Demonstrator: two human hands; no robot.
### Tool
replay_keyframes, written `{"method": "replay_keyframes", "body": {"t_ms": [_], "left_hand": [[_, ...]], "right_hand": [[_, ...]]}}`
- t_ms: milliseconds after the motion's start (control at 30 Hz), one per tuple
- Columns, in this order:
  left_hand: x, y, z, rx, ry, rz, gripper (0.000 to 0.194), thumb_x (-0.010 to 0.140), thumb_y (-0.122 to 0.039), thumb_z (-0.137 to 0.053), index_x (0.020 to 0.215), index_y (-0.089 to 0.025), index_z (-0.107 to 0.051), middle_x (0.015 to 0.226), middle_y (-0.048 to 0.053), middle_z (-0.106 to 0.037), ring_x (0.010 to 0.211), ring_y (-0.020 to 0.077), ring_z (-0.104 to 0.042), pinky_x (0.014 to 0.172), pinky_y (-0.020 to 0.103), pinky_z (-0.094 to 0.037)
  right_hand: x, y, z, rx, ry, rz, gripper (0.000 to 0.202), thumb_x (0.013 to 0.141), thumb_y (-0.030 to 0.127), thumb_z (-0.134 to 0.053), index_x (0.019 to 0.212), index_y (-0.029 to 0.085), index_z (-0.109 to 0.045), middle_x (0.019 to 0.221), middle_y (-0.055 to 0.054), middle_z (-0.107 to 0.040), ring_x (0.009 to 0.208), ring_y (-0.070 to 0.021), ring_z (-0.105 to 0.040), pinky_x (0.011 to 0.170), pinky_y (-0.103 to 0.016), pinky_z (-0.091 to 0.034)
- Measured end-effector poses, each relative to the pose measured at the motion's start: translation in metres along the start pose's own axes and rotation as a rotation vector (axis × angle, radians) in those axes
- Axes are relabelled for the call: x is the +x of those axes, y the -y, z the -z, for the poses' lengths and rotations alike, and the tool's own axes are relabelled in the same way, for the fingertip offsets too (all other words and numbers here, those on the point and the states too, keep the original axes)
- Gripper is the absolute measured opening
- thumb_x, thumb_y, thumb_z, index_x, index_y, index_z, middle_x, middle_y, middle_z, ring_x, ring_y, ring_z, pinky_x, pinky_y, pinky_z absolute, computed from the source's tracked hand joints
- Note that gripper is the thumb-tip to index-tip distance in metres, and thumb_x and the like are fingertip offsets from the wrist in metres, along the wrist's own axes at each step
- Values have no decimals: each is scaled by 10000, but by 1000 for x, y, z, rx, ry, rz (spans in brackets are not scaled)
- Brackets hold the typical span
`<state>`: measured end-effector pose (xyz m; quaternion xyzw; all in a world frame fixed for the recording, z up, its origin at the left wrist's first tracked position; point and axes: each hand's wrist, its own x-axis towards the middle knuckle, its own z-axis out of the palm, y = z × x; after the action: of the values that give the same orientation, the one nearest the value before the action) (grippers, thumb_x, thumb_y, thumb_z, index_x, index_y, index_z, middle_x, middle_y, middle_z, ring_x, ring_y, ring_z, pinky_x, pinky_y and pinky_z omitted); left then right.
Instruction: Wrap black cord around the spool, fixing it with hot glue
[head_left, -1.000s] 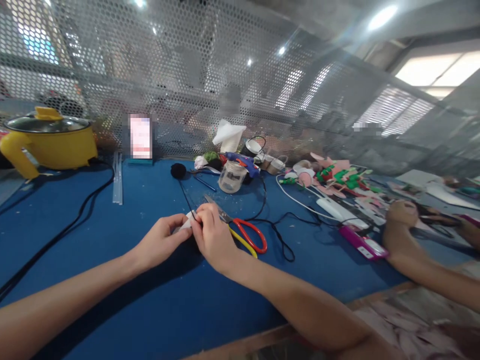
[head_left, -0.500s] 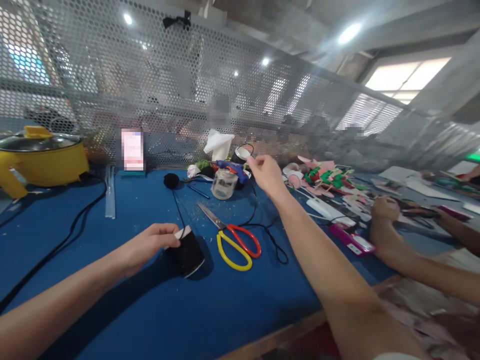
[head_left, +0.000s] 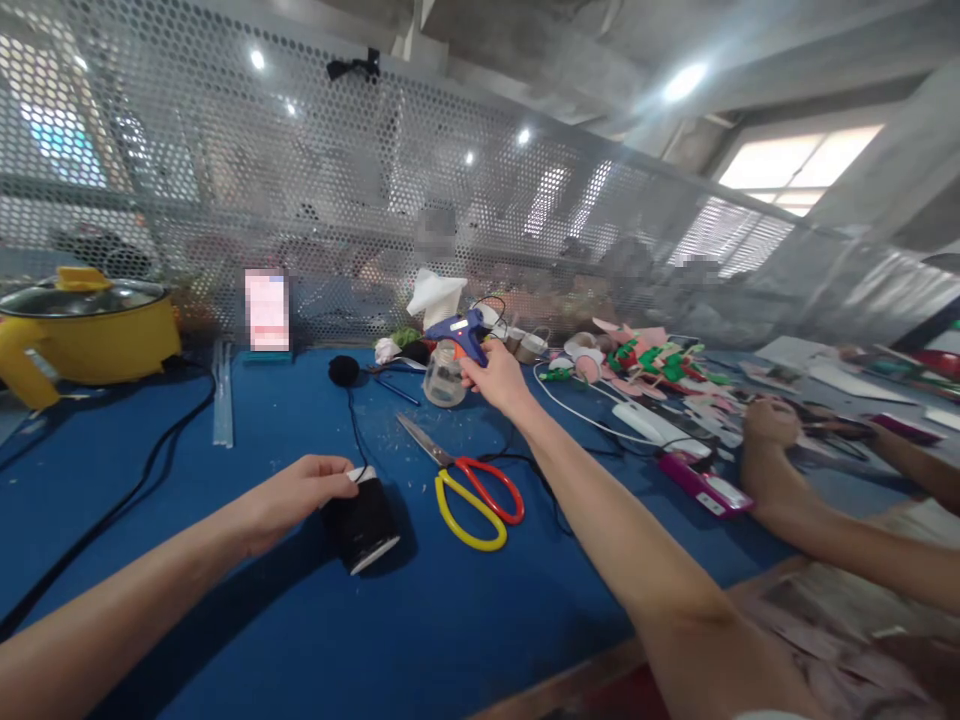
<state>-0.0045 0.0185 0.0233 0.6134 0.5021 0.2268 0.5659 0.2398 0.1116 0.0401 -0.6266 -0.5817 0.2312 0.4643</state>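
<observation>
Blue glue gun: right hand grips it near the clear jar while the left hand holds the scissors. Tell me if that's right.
Not the scissors: in the head view they lie on the table, and the left hand holds the black-and-white piece. The right hand does grip the blue glue gun near the clear jar.

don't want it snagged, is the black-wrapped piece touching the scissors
Apart. The head view shows a strip of blue tabletop between the black-wrapped piece and the scissors.

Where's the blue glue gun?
Near the middle of the head view: the right hand holds the glue gun by the clear jar, beyond the scissors.
</observation>
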Motion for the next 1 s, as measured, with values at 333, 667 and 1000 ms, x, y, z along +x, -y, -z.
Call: {"method": "replay_keyframes", "body": {"t_ms": [333, 667, 1000], "left_hand": [[3, -1, 1, 208, -55, -79, 316, 655, -427, -519, 742, -126, -556, 628, -10, -546, 604, 130, -465, 548, 221, -315], [4, 2, 0, 300, -29, -129, 366, 691, -484, -470, 715, -129, -555, 595, -25, -479, 559, 116, -414, 509, 215, -284], [2, 0, 8, 119, 92, -70, 228, 612, -361, -585, 705, -157, -545, 645, -26, -570, 622, 136, -507, 592, 215, -360]], "right_hand": [[-54, 8, -19, -309, -68, 433, 256, 758, 317, -479, 967, 174, -442, 902, -117, -625, 814, -271, -604, 685, -384, -443], [-70, 11, -12, 212, 279, 367, 226, 765, 308, -497, 915, 171, -397, 768, -55, -624, 759, -170, -604, 751, -348, -454], [-82, 18, -7, 235, 1, 372, 173, 713, 231, -518, 871, 199, -456, 886, -58, -623, 767, -175, -607, 746, -362, -468]]}}
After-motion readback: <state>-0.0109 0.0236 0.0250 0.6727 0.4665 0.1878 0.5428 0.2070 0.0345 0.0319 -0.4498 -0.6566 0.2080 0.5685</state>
